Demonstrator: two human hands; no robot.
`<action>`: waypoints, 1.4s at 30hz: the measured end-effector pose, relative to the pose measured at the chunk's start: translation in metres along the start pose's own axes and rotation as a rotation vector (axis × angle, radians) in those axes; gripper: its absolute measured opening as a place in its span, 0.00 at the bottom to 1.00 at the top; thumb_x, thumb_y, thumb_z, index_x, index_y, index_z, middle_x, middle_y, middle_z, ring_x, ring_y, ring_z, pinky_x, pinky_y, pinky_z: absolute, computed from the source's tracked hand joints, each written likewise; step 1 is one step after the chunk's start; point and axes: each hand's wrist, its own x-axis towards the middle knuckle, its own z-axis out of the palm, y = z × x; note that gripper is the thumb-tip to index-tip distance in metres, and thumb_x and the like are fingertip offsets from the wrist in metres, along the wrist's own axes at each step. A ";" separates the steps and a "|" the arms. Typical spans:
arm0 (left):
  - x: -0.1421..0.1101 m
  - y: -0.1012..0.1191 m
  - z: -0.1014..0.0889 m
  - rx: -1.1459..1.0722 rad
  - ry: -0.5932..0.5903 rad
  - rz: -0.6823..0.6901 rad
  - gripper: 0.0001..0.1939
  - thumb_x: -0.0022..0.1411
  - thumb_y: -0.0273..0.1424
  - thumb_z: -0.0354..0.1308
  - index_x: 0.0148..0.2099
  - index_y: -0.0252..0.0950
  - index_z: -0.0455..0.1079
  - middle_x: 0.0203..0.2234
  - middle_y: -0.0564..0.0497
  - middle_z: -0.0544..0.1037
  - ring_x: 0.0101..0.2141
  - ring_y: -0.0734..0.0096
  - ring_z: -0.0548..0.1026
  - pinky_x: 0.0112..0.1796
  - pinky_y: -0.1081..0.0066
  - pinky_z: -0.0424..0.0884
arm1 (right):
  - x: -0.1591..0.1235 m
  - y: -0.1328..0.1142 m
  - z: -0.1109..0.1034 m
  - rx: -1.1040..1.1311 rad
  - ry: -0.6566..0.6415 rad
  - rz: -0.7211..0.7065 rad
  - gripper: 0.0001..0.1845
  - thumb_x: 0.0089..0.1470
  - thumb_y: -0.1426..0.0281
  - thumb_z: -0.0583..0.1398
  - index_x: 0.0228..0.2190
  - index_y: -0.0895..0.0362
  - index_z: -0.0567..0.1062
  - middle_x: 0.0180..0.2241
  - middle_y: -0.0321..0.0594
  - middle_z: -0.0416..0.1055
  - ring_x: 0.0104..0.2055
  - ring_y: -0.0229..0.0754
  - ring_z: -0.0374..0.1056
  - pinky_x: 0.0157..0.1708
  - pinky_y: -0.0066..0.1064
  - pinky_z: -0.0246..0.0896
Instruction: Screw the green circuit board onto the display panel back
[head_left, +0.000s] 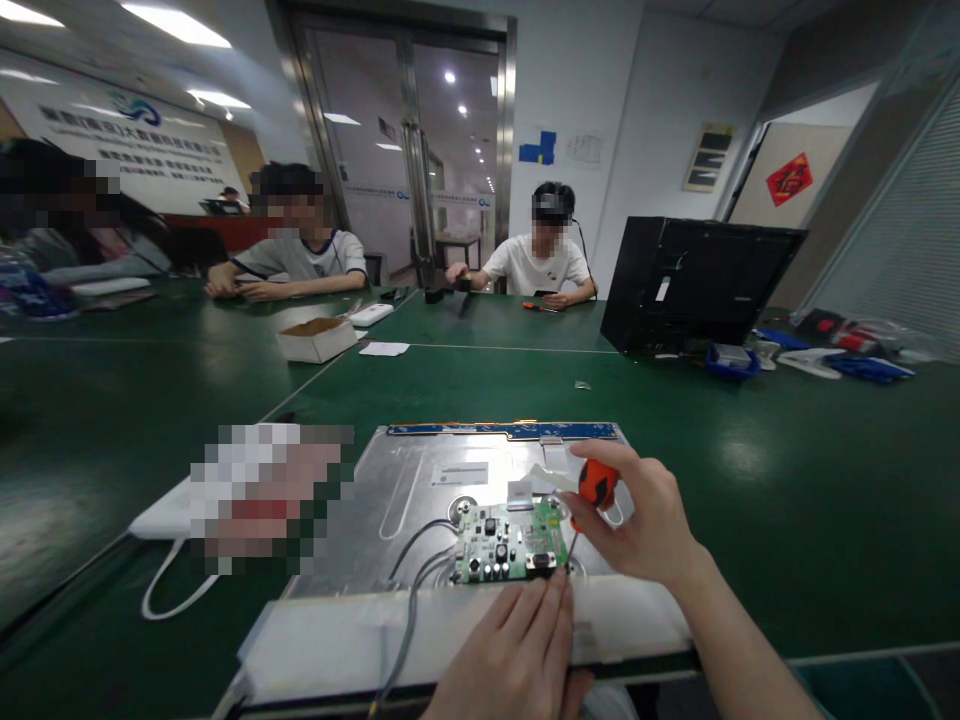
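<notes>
A screwdriver (598, 484) with an orange and black handle is in my right hand (637, 510), held between thumb and fingers. Its shaft slants down to the lower right corner of a green circuit board (514, 541). My left hand (514, 640) lies with fingers stretched out together over the front strip of a flat metal display panel (412, 480). Its fingertips are beside the screwdriver's tip and the board's corner. Whether a small screw is at the tip cannot be made out. Grey cables (420, 570) run from the board's left side, and a flat ribbon (519, 494) meets its top edge.
A narrow blue circuit strip (502, 431) lines the panel's far edge. On the green table (750, 520) are a white device with a cord (161, 510), partly blurred, an open cardboard box (316, 340), a black monitor (697, 285) and a blue tray (731, 362). Several people sit opposite.
</notes>
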 end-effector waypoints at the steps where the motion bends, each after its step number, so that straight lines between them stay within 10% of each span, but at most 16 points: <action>1: 0.001 0.000 -0.001 -0.001 -0.001 0.000 0.22 0.77 0.33 0.42 0.54 0.24 0.73 0.44 0.39 0.83 0.45 0.59 0.79 0.47 0.63 0.71 | -0.001 0.001 0.000 -0.010 -0.003 0.005 0.16 0.61 0.70 0.60 0.50 0.51 0.67 0.24 0.27 0.72 0.20 0.34 0.65 0.23 0.25 0.63; 42: -0.002 -0.001 0.001 0.017 -0.013 0.020 0.22 0.76 0.35 0.45 0.57 0.24 0.71 0.45 0.39 0.83 0.46 0.58 0.79 0.48 0.63 0.71 | 0.002 0.001 -0.001 -0.031 0.079 -0.060 0.13 0.62 0.70 0.60 0.49 0.53 0.68 0.23 0.27 0.72 0.19 0.33 0.66 0.22 0.22 0.64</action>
